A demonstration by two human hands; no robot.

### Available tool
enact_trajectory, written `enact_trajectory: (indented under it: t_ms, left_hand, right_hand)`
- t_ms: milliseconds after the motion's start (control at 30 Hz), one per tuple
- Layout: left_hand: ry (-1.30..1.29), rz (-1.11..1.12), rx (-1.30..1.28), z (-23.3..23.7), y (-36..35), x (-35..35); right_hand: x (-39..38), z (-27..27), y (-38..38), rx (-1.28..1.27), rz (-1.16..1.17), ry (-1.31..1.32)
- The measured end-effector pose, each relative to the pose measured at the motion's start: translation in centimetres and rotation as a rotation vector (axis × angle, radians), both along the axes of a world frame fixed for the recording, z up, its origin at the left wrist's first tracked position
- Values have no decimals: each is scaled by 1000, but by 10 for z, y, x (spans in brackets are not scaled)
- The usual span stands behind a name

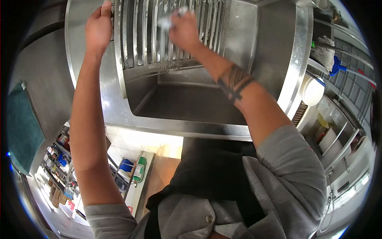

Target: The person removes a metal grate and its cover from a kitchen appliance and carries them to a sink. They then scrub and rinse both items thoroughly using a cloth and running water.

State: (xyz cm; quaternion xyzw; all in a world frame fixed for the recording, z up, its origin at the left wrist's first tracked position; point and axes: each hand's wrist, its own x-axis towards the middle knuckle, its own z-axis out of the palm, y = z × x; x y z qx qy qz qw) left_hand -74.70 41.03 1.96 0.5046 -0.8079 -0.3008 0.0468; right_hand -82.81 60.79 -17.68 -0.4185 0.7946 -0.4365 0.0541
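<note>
A slatted metal baffle filter [139, 40] lies across the steel sink [191, 97], its slats wet with whitish suds. My left hand [99, 28] is closed at the filter's left side, thumb up along the frame; its fingers are mostly hidden. Over the middle slats, my right hand [184, 31] is closed around a whitish scrubbing pad [164, 22]. Motion smears both the pad and the fingers, so its exact kind is unclear.
A green cloth [24, 127] hangs at the left. Below the counter stand a green container [140, 169] and shelves of bottles. To the right are a mop head [324, 53], a white bucket [313, 91] and metal racks. The sink's front rim [187, 128] runs before me.
</note>
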Motion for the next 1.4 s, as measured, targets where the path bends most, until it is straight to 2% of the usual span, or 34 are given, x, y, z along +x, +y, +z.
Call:
enact_trajectory:
  t_ms: [100,200,233,300,333,400,433,500,533,600,633,700,733,767,833,867,933,967,1033,1167,1233,1300,1333,1400]
  left_hand:
    - [45,-75,-114,-6,-4,1]
    - [120,-50,-61,-10,-3,1]
    - [117,-43,-59,-8,-1,1]
    - [38,-5,-30,-3,3,0]
    - [33,-3,-29,-3,1,0]
    - [49,-36,-20,-6,-3,3]
    - [47,-37,-24,-5,-2,3]
    - [89,27,65,-1,2,0]
    - [102,28,63,-3,-3,0]
    - [83,-24,31,-12,-13,6]
    - [78,-19,34,-9,-6,6]
    - [79,9,-20,2,9,-2]
    - [73,12,-22,2,7,-2]
    - [57,-4,-16,1,5,0]
    - [42,-25,-18,-1,0,1]
    - [60,-22,-22,-6,-2,3]
    - [95,-12,-28,-8,-5,-2]
    - [129,-21,-32,-8,-3,-1]
    - [152,-25,-32,-9,-1,6]
    - [112,5,66,-7,-8,4]
    - [128,13,91,-7,-2,2]
    - [99,34,50,-3,0,1]
    - [90,37,50,-2,1,2]
    - [163,3,12,-3,3,-2]
  right_hand:
    - [-4,-2,-13,48,-75,-136]
    - [65,6,42,-48,61,-78]
    - [62,10,44,-46,67,-81]
    - [52,22,42,64,199,-252]
    - [30,14,22,13,179,-304]
    - [-16,6,-24,-16,-98,-283]
    - [-14,6,-26,-20,-98,-285]
    - [-7,8,-24,46,-56,-285]
    - [20,14,-2,114,8,-286]
    - [69,31,43,87,131,-416]
    - [66,31,45,91,135,-422]
    - [45,20,38,156,299,-304]
    - [24,24,30,56,200,-251]
    - [11,15,17,57,203,-259]
    - [-12,-5,-10,-42,-52,-189]
    - [6,5,-2,73,-63,-227]
    - [52,1,34,-82,63,-331]
    - [60,11,49,-79,70,-329]
    - [68,27,76,78,281,-192]
    - [66,36,54,-100,326,-186]
    - [75,33,47,-197,423,-100]
    - [54,12,21,-153,349,1]
    - [32,22,2,-37,287,45]
    - [-24,14,-43,20,133,-77]
